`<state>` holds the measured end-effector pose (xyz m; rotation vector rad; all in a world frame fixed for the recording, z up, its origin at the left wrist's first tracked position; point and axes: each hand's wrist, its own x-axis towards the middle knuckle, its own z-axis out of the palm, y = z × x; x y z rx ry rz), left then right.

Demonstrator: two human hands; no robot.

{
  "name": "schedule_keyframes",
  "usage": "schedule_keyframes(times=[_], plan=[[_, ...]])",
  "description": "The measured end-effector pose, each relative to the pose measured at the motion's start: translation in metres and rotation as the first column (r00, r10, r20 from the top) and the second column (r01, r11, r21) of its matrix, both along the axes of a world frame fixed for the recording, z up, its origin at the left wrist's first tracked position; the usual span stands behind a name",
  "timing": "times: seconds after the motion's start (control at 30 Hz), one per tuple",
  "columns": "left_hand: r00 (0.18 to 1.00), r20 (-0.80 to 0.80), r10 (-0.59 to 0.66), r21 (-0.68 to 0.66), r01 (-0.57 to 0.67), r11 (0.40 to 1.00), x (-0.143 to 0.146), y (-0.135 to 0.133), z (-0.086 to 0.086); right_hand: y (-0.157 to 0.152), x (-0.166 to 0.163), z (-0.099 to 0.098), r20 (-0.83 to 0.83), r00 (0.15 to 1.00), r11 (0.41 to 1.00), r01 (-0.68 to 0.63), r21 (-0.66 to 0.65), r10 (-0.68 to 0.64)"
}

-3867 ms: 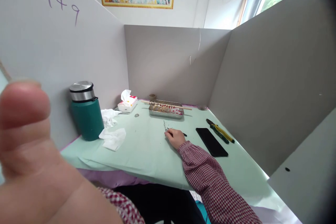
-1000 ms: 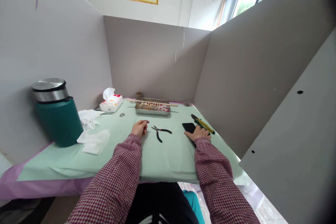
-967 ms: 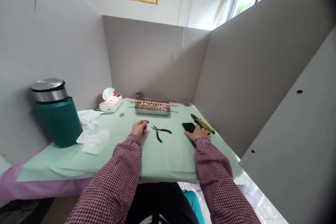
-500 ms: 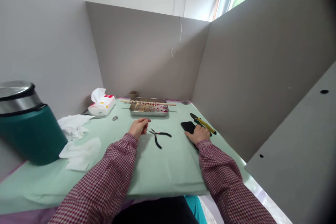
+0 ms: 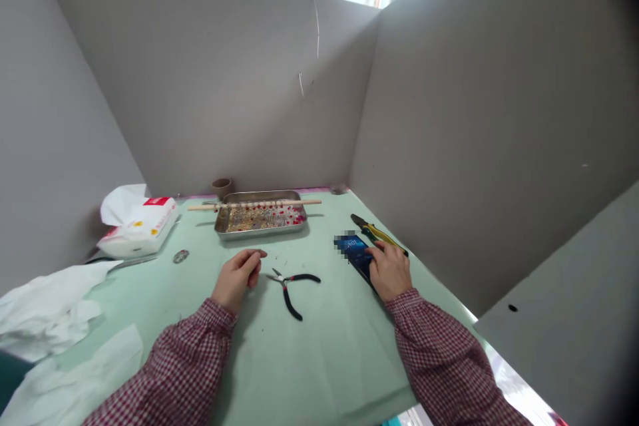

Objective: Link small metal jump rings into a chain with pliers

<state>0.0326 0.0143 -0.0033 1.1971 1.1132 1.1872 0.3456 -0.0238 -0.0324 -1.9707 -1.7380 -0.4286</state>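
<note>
My left hand (image 5: 240, 277) is closed, thumb and index pressed together over the green cloth; whatever may be between the fingertips is too small to make out. Just to its right lie small pliers (image 5: 285, 281) with black handles, their jaws spread. My right hand (image 5: 391, 271) rests on the right edge of a phone (image 5: 355, 250) lying flat, its fingers apart and touching the lit screen. Beyond the phone are larger pliers (image 5: 377, 233) with yellow and green handles. Behind my left hand stands a metal tray (image 5: 259, 233) of red, clear and gold beads, with a wooden stick (image 5: 304, 202) laid across it.
At the left are a tissue pack (image 5: 142, 229), crumpled tissues (image 5: 54, 306) and a small shiny disc-like piece (image 5: 180, 256). A brown cup-like ring (image 5: 221, 187) stands behind the tray. Grey partitions (image 5: 249, 80) wall in the table on the left, back and right.
The phone's screen has lit up, and my right hand has shifted off its middle towards its right edge. My view has dipped and turned; my left hand stays closed beside the small pliers.
</note>
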Motion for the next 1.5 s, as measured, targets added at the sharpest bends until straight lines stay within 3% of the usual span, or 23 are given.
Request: schedule_keyframes(times=[0.17, 0.4, 0.47, 0.57, 0.67, 0.73, 0.83, 0.9, 0.97, 1.1, 1.23, 1.37, 1.5], plan=[[0.999, 0.044, -0.015, -0.071, 0.019, 0.997, -0.002, -0.001, -0.006, -0.004, -0.006, 0.007, 0.016, 0.999, 0.997, -0.048, -0.067, 0.049], [0.998, 0.055, -0.037, -0.102, 0.042, 0.994, 0.003, -0.006, 0.002, 0.011, -0.03, 0.023, -0.011, 0.994, 0.975, -0.106, -0.197, 0.105], [0.998, 0.054, -0.045, -0.081, 0.049, 0.995, 0.005, -0.008, 0.005, 0.011, -0.05, 0.032, -0.085, 0.973, 0.959, -0.226, -0.168, 0.215], [0.997, 0.064, -0.033, -0.061, 0.037, 0.997, 0.008, -0.01, 0.008, 0.008, -0.09, 0.046, -0.264, 0.854, 0.861, -0.492, -0.131, 0.448], [0.991, 0.13, 0.008, -0.055, -0.001, 0.998, 0.01, -0.011, 0.012, 0.006, -0.13, 0.052, -0.424, 0.742, 0.785, -0.61, -0.107, 0.519], [0.977, 0.213, 0.023, -0.08, -0.006, 0.997, 0.012, -0.012, 0.015, 0.006, -0.151, 0.049, -0.559, 0.647, 0.735, -0.671, -0.095, 0.519], [0.953, 0.3, 0.043, -0.178, 0.012, 0.984, 0.013, -0.013, 0.017, 0.008, -0.172, 0.036, -0.826, 0.404, 0.639, -0.766, -0.069, 0.394], [0.953, 0.299, 0.05, -0.228, 0.021, 0.974, 0.013, -0.013, 0.017, 0.008, -0.178, 0.027, -0.899, 0.305, 0.63, -0.775, -0.044, 0.313], [0.959, 0.28, 0.046, -0.238, 0.023, 0.971, 0.013, -0.013, 0.016, 0.008, -0.179, 0.022, -0.905, 0.303, 0.668, -0.744, -0.028, 0.299], [0.974, 0.225, 0.032, -0.192, 0.013, 0.981, 0.009, -0.009, 0.012, 0.008, -0.172, 0.022, -0.853, 0.409, 0.733, -0.679, -0.047, 0.324], [0.988, 0.142, 0.056, -0.171, -0.031, 0.985, 0.003, -0.005, 0.009, 0.009, -0.166, 0.025, -0.847, 0.436, 0.727, -0.68, -0.089, 0.305], [0.989, 0.128, 0.077, -0.174, -0.055, 0.983, -0.003, -0.002, 0.007, 0.009, -0.166, 0.023, -0.911, 0.337, 0.702, -0.708, -0.078, 0.239], [0.989, 0.138, 0.057, -0.185, -0.031, 0.982, -0.007, 0.0, 0.006, 0.011, -0.165, 0.021, -0.982, 0.129, 0.638, -0.77, -0.013, 0.136]])
